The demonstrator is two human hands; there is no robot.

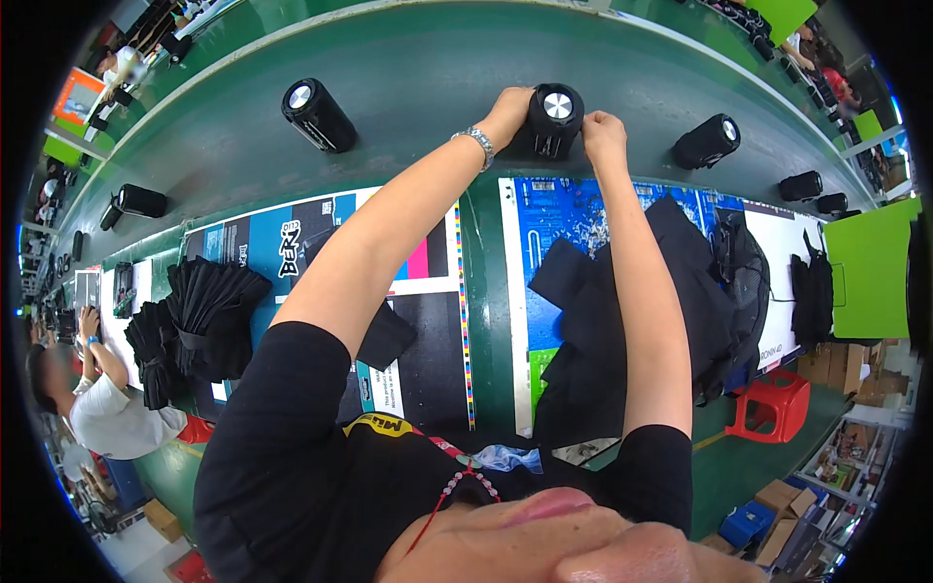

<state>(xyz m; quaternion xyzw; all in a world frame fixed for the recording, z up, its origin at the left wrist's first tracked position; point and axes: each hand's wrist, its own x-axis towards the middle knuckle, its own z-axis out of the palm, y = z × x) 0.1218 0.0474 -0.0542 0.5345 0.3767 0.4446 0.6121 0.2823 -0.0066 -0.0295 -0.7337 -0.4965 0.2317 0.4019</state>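
Note:
A black cylindrical speaker (552, 136) with a silver round end stands on the green conveyor, between my two hands. My left hand (509, 113) is closed at its left side, fingertips partly hidden behind it. At the right side my right hand (604, 138) has its fingers pinched together against the speaker's edge; whether a strap or cloth is also between them is too small to tell. Below my right forearm lies a spread pile of black cloth pieces (593, 325). Another small black cloth piece (387, 337) lies under my left arm.
More black speakers lie along the conveyor (428, 73): one speaker (319, 116) to the left, another (707, 142) to the right. Bundled black cloth (209, 311) sits at the left table. A red stool (773, 406) stands at the right. A co-worker (112, 413) sits at far left.

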